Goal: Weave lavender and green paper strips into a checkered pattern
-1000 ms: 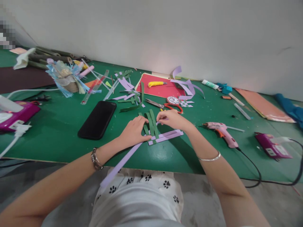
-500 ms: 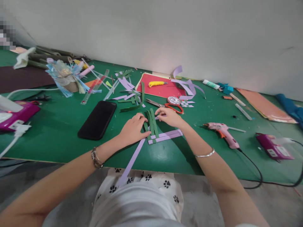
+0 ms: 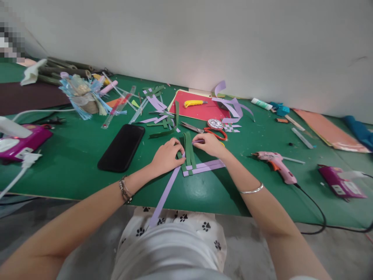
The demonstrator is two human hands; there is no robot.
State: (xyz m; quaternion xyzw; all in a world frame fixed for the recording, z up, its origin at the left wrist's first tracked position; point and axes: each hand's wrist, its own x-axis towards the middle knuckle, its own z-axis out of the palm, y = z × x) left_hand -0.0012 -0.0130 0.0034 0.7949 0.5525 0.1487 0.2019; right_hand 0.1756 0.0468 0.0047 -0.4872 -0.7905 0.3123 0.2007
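Green paper strips [image 3: 189, 149] stand side by side between my hands, woven at their lower end with purple paper strips [image 3: 208, 166] that run off to the right. My left hand [image 3: 167, 157] is closed at the left green strip, its thumb and fingers pinching a long purple paper strip [image 3: 165, 194] that hangs down over the table edge to my lap. On the other side, my right hand [image 3: 210, 144] pinches a purple strip end [image 3: 199, 141] beside the green strips. Whether this is the same long strip is hidden behind the weave and fingers.
Scissors [image 3: 194, 127] and a yellow cutter [image 3: 194, 103] on red sheets [image 3: 204, 112] lie beyond my hands. A black phone [image 3: 121, 147] is left; a pink glue gun [image 3: 275, 163] with its cord is right. Purple power strips [image 3: 339, 182] sit at both sides.
My left hand has shifted slightly right, closer to the green strips. My right fingers have closed more tightly on the purple strip end. The view has turned a little.
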